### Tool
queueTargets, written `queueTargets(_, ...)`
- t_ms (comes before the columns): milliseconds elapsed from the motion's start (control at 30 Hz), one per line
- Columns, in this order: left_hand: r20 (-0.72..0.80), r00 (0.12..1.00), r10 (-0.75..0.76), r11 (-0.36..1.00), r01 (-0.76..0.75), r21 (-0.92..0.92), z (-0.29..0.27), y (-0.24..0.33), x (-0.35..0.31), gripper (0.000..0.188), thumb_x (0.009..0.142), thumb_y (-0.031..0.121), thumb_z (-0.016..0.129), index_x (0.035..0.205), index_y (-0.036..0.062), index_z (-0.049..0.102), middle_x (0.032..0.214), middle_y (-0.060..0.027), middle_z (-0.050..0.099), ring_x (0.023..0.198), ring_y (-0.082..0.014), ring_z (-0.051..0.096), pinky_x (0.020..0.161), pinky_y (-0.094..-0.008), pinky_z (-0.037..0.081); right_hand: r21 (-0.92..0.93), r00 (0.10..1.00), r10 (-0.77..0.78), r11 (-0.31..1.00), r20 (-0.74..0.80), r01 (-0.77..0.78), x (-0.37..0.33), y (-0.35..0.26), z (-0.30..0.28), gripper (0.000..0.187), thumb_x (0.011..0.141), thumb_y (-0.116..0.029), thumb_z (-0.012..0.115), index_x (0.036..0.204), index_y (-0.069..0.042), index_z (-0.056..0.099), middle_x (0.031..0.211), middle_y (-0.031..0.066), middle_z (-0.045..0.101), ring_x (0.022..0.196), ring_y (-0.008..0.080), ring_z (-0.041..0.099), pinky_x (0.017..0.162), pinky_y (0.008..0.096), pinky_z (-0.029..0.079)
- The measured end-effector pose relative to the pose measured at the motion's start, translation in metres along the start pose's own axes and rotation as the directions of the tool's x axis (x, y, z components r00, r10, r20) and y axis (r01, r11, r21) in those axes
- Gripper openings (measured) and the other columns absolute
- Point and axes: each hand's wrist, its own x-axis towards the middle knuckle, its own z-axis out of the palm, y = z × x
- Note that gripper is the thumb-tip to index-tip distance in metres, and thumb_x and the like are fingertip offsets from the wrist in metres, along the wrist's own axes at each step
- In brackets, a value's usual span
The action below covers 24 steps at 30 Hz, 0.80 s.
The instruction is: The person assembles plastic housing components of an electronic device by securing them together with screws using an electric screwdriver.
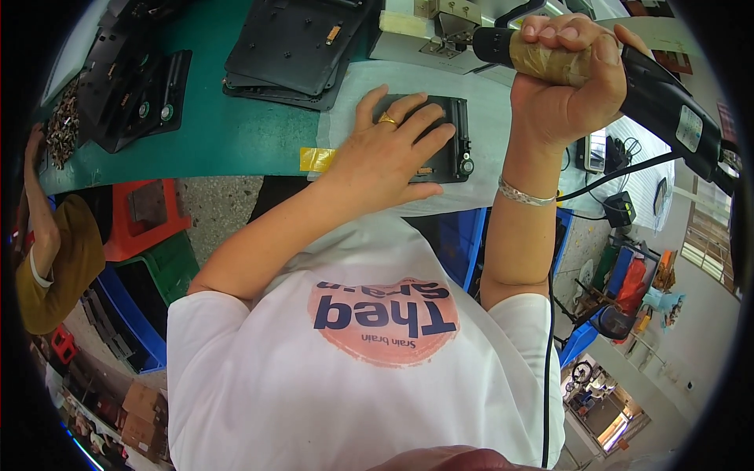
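My left hand point(385, 149) lies flat with its fingers spread on a black plastic panel point(449, 161). The panel has a small round metal part at its near right corner, and my palm and fingers hide much of it. It rests on a white sheet point(349, 118) over the green table. Raised at the upper right, my right hand point(577, 78) is closed around a corded black electric screwdriver point(652, 98). Tan tape wraps the tool's grip, and its black nose points left, near a metal fixture point(455, 27). No bit can be made out at the tip.
Stacked black panels point(290, 47) lie beyond my left hand. More panels point(141, 102) and a heap of small brass-coloured parts point(64, 129) sit at the far left, near another person's arm point(39, 188). Yellow tape point(316, 159) marks the table edge. A black cable point(550, 337) hangs beside my right arm.
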Motion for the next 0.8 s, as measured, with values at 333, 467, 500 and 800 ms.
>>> queueTargets(333, -0.009, 1.000, -0.003, 1.000, 0.003, 0.004, 0.000, 0.000, 0.000, 0.074, 0.075, 0.049, 0.081, 0.135, 0.0154, 0.056, 0.141, -0.0067, 0.052, 0.141, -0.0268, 0.039, 0.118, -0.0578, 0.016, 0.102, 0.989, -0.031, 0.995, 0.141, 0.017, 0.007, 0.005, -0.017, 0.031, 0.096, -0.027, 0.048, 0.085, -0.004, 0.065, 0.081, 0.0092, 0.065, 0.073, 0.0220, 0.060, 0.074, 0.0433, 0.052)
queueTargets(467, -0.004, 1.000, 0.001, 1.000, -0.001, -0.005, 0.001, -0.001, 0.000, 0.073, 0.075, 0.049, 0.081, 0.135, 0.0154, 0.056, 0.141, -0.0068, 0.052, 0.142, -0.0269, 0.039, 0.118, -0.0579, 0.016, 0.648, 0.987, 0.162, 0.752, -0.004, -0.121, -0.006, -0.001, 0.031, 0.023, 0.097, -0.021, 0.058, 0.114, -0.005, 0.055, 0.078, 0.0076, 0.060, 0.069, 0.0189, 0.060, 0.066, 0.0375, 0.054)
queueTargets(500, -0.007, 1.000, 0.003, 1.000, -0.003, -0.003, 0.000, 0.000, 0.001, 0.073, 0.075, 0.049, 0.081, 0.135, 0.0154, 0.056, 0.141, -0.0069, 0.052, 0.142, -0.0269, 0.039, 0.118, -0.0579, 0.016, 0.981, 0.936, 0.352, 0.178, 0.005, -0.072, -0.010, -0.005, 0.048, 0.036, 0.098, -0.020, 0.064, 0.127, -0.009, 0.046, 0.075, 0.0049, 0.057, 0.066, 0.0165, 0.060, 0.064, 0.0332, 0.055)
queueTargets(800, -0.011, 1.000, 0.003, 1.000, -0.003, -0.002, 0.000, 0.000, 0.000, 0.074, 0.074, 0.048, 0.082, 0.135, 0.0147, 0.056, 0.141, -0.0069, 0.052, 0.141, -0.0268, 0.040, 0.118, -0.0581, 0.016, 0.945, 0.948, 0.315, 0.290, 0.053, -0.149, -0.004, 0.002, 0.044, 0.041, 0.099, -0.021, 0.060, 0.133, -0.009, 0.041, 0.079, 0.0049, 0.059, 0.070, 0.0158, 0.062, 0.067, 0.0333, 0.056)
